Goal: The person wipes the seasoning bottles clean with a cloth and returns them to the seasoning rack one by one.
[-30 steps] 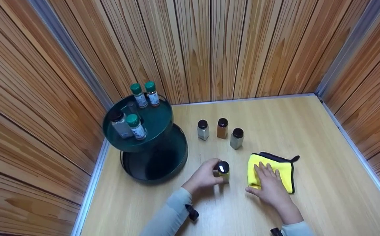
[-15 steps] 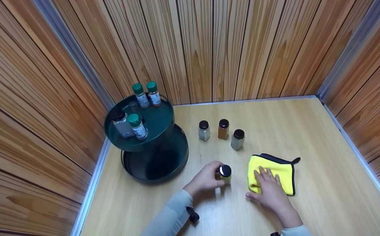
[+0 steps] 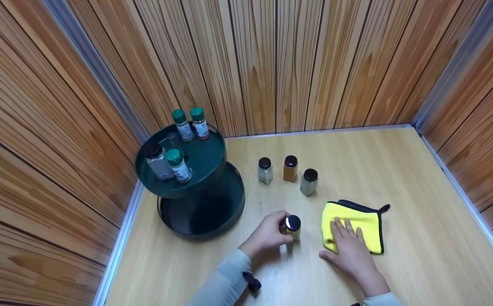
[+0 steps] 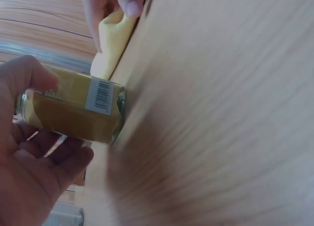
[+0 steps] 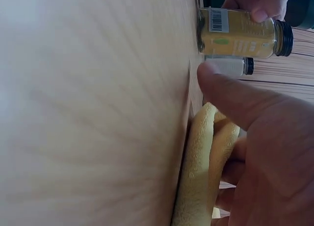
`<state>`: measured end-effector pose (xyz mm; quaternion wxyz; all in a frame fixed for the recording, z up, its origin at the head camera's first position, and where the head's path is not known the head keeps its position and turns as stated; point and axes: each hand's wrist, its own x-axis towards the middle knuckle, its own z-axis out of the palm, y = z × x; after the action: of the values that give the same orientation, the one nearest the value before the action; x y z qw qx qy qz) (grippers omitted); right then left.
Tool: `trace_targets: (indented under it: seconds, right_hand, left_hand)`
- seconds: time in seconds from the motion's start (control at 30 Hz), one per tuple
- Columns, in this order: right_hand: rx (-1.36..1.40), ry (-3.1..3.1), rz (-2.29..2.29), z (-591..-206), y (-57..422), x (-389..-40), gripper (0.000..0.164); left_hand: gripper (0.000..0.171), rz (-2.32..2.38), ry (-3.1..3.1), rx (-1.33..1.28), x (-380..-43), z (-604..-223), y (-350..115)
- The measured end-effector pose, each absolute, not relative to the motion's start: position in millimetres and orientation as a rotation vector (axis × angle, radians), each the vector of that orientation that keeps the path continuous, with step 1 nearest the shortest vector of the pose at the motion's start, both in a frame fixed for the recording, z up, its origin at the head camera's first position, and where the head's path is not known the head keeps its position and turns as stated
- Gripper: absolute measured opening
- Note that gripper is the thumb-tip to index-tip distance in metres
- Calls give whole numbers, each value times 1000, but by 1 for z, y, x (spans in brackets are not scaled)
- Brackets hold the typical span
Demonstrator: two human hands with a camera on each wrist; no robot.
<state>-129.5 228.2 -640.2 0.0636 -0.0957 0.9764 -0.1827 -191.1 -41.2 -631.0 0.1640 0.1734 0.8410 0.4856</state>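
Observation:
My left hand (image 3: 267, 233) grips a square glass spice jar (image 4: 73, 108) by its side, thumb and fingers on opposite faces. Yellow-brown powder fills part of it, a barcode label sits near its base, and its cap is black. The jar stands upright, its base at or just above the table; the frames do not settle which. To the right, a folded yellow cloth (image 3: 369, 227) with black edging lies flat, and my right hand (image 3: 350, 250) rests on its near left part with fingers spread. In the right wrist view, the cloth's folded edge (image 5: 196, 172) bulges beside the thumb.
Beyond the hands stand three black-capped jars: a pale one (image 3: 265, 172), an orange-brown one (image 3: 290, 170) and a greyish one (image 3: 309, 183). A dark green two-tier round rack (image 3: 203, 170) at left carries several jars up top. Wood-panelled walls (image 3: 263, 63) enclose the table.

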Motion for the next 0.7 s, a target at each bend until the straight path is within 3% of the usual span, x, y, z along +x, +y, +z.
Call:
trace_targets:
  seconds: [0.23, 0.43, 0.7]
  right_hand:
    - [-367, 3052, -434, -643, 227, -131, 90]
    - [-445, 3168, -316, -643, 229, -138, 58]
    - [-306, 3223, -607, -638, 235, -147, 37]
  left_hand:
    - [45, 1364, 2424, 524, -189, -628, -43]
    - [47, 1356, 2413, 545, -191, -628, -46]
    - [49, 1346, 2371, 544, -193, -630, -48]
